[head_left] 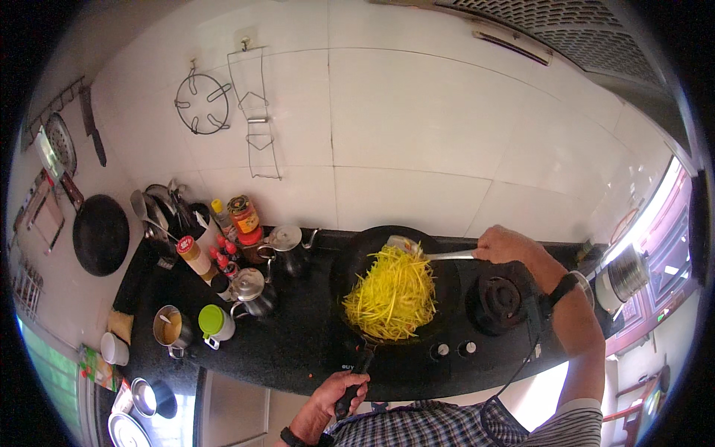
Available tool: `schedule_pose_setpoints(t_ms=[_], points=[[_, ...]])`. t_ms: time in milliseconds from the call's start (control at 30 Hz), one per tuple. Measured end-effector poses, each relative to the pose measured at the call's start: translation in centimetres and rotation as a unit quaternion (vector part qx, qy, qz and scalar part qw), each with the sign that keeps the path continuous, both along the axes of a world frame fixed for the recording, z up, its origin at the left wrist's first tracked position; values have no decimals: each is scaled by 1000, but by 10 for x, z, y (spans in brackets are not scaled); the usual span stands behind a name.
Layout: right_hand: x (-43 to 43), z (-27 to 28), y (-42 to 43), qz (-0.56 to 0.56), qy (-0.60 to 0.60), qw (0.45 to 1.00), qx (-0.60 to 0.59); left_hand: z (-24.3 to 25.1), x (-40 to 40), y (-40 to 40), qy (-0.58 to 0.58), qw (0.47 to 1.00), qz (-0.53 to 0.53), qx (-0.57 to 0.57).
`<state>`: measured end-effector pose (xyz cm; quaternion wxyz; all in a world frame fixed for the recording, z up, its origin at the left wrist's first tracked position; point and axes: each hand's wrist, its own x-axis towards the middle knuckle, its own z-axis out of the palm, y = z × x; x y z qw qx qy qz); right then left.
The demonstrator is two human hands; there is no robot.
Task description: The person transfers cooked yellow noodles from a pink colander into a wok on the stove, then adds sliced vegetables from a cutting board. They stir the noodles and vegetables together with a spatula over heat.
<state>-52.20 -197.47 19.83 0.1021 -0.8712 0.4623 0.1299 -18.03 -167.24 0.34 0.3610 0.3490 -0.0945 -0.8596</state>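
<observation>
My left hand (341,391) is closed round the black handle (356,380) of a dark wok (349,268) on the stove. In my right hand (503,244) is the metal handle of a spatula (449,255), whose head rests at the far side of the food. A heap of yellow-green shredded vegetable (394,296) fills the middle of the wok. The spatula head is partly hidden behind the shreds.
A second burner (499,299) and two knobs lie right of the wok. Metal pots (254,293), sauce bottles (246,220), a green-lidded container (217,324) and a metal cup (170,329) stand left. A metal pot (611,285) is far right.
</observation>
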Motion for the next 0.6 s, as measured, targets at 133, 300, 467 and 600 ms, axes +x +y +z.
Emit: schedule_pose_setpoints(t_ms=[133, 300, 467, 600], points=[[12, 22, 18, 17, -6, 991, -136, -3, 0, 0, -3, 1000, 6, -11], [30, 17, 50, 56, 31, 976, -207, -6, 1, 0, -11, 1000, -10, -17], [36, -9, 104, 132, 39, 972, -188, -3, -1, 2, 15, 999, 39, -15], [21, 1, 142, 120, -8, 984, -130, 0, 0, 2, 25, 999, 31, -14]])
